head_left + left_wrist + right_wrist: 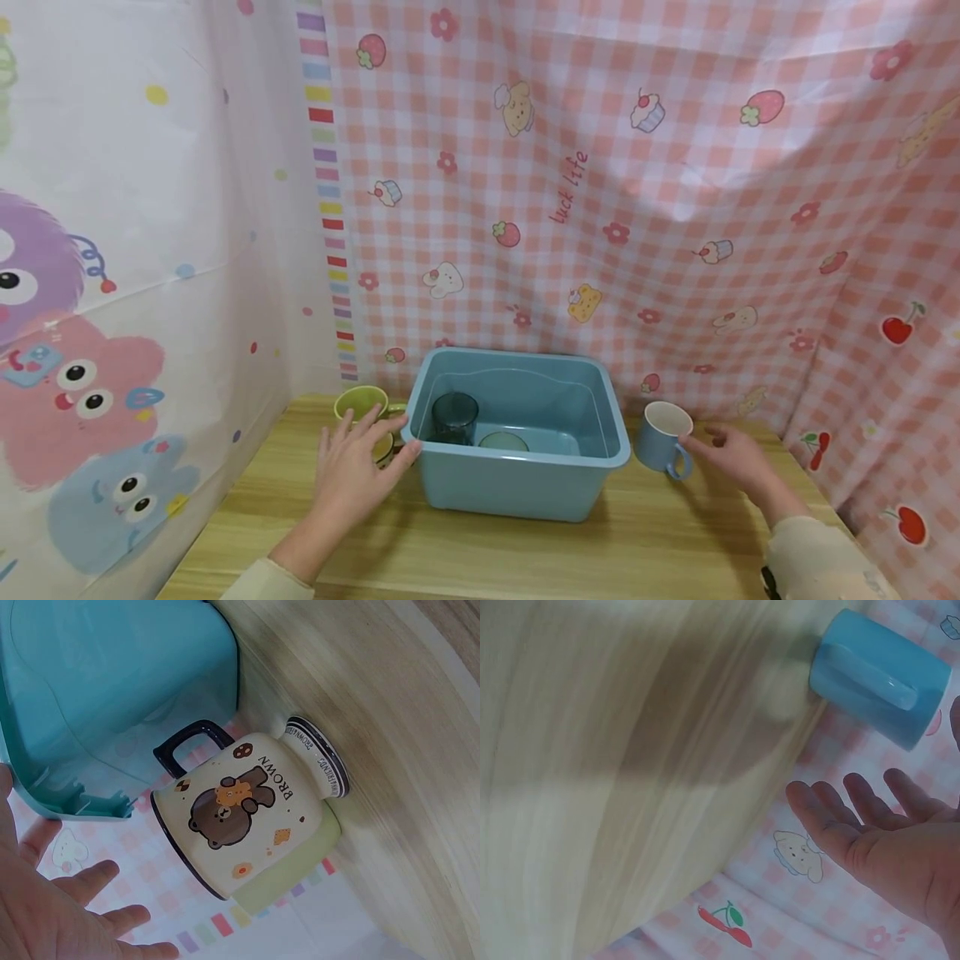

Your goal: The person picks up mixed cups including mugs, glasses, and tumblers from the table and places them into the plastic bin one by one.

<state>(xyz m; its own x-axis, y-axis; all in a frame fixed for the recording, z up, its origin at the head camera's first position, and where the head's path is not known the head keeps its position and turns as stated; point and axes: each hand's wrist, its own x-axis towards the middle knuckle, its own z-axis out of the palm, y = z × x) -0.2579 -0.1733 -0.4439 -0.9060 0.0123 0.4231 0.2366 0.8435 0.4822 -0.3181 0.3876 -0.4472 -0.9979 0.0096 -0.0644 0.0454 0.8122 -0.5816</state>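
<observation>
L hand (356,471) is spread, fingers straight & apart, holding nothing. Its fingertips reach toward a cream mug (384,447), and the thumb lies by the corner of the blue tub (525,492). From the head cam that mug is mostly hidden behind the fingers. L wrist cam shows it properly: the cream mug (244,814) is glossy ceramic w/ a brown bear print, the word BROWN, cookie dots, a dark rim & a dark loop handle, standing just beyond the open palm (45,915) w/o contact. Right behind it sits a lime-green mug (362,403), smooth & round, hard against the cream one; wrist view only catches a pale green sliver (289,877).

R hand (738,458) is also open, fingers relaxed & a bit bent, gripping nothing. The light blue mug (663,437) stands just off its fingertips, handle turned toward the hand; can't tell from the head cam if they touch. R wrist cam shows a gap between the fingers (840,817) & the blue mug (881,675), matte-looking w/ a thick flat handle; view is motion-blurred.

Between the hands, the tub is smooth plastic, rectangular w/ rounded corners & a rolled lip. Only the head cam sees inside: a dark translucent tumbler (454,418) near L hand's side and a pale round dish (503,441) beside it.

All on a light wood-grain table (525,550), w/ a pink gingham plastic sheet (637,208) behind.
</observation>
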